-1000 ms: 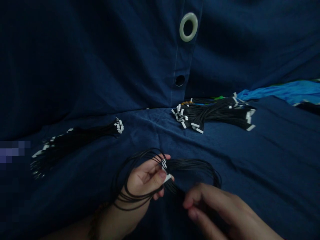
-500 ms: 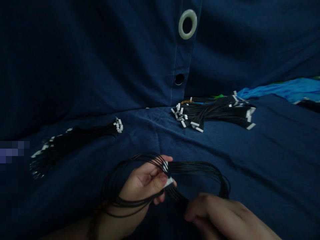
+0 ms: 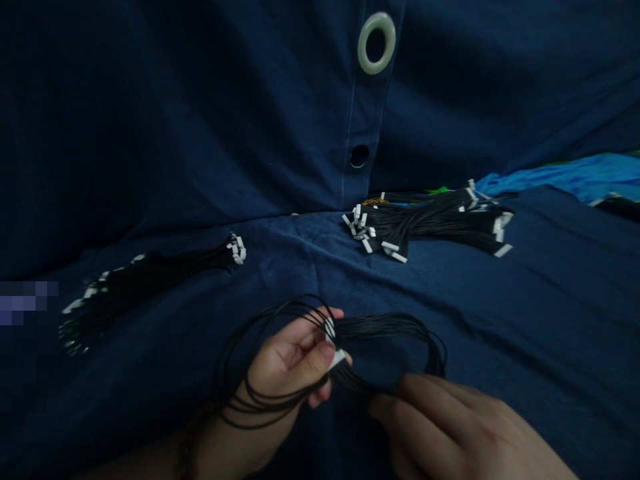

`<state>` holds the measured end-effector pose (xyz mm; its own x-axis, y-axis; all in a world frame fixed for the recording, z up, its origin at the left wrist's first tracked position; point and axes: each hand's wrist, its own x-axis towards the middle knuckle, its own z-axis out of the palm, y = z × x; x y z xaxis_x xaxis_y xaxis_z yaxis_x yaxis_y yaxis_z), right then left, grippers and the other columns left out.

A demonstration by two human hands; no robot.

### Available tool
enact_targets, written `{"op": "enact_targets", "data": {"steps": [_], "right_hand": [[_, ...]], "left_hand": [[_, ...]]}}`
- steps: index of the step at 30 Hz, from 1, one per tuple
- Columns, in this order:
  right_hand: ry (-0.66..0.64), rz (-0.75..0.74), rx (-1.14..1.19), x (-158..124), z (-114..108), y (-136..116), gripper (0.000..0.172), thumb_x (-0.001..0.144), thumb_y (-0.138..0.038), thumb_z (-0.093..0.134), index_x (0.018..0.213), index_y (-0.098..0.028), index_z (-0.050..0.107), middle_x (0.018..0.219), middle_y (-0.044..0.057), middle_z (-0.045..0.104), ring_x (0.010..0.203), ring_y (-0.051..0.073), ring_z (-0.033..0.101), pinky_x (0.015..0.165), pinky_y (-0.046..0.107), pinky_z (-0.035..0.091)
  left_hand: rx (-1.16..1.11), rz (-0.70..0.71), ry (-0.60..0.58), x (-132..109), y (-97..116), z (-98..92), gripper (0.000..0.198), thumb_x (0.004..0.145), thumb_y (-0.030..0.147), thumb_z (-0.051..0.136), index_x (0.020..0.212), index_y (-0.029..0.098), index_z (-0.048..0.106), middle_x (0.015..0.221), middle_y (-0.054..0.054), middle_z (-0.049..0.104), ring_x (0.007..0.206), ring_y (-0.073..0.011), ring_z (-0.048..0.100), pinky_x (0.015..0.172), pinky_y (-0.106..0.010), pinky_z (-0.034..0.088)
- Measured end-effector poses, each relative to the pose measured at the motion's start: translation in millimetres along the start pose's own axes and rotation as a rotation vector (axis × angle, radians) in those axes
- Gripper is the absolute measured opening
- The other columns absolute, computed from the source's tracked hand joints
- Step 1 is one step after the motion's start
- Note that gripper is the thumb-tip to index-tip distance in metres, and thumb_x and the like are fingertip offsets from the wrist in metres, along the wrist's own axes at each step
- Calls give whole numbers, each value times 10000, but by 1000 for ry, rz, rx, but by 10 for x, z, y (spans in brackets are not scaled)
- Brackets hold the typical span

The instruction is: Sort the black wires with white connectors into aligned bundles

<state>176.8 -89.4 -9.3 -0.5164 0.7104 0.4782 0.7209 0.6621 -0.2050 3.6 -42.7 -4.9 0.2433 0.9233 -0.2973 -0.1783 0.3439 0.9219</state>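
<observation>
Navy cotton cloth, soft and creased, fills the view, and a looped bundle of thin black wires with small white plastic connectors is held low over it. The left hand has its fingers curled and its thumb pressed in, pinching the bundle where the strands gather at the connectors, and the loops fall round the hand toward a beaded bracelet on the wrist. The right hand is just beside, fingers together and bent, their tips at the lower strands (whether they grip any, I cannot tell). Two more bundles lie well apart on the cloth: a long, dark one at left and a thicker, crossed one at right, both tipped with many white connectors. Beyond are a pale ring grommet, a round hole and a bright blue cloth
</observation>
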Motion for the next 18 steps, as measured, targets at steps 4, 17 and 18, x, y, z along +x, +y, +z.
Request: {"op": "enact_targets", "data": {"steps": [4,17,18], "right_hand": [[-156,86,187,-35,16,4,243,780,-56,464,892,-221,603,694,-16,572,543,110,562,483,179,439],[-246,357,422,45,-29,-49,185,763,-82,492,804,-229,596,739,-33,616,655,97,608,581,172,465],[-226,340,410,38,-31,-51,185,757,-77,491,804,-223,596,735,-29,616,652,100,607,577,176,465]], "left_hand": [[6,34,-1,13,-25,-17,301,697,231,661,996,216,622,605,33,579,411,-34,469,378,-128,331],[46,55,-80,100,-77,-77,417,654,322,697,1033,180,595,643,-3,621,371,-41,477,322,-124,330],[48,50,-99,121,-88,-88,476,640,349,703,1064,175,575,648,-11,629,362,-46,478,308,-128,323]]}}
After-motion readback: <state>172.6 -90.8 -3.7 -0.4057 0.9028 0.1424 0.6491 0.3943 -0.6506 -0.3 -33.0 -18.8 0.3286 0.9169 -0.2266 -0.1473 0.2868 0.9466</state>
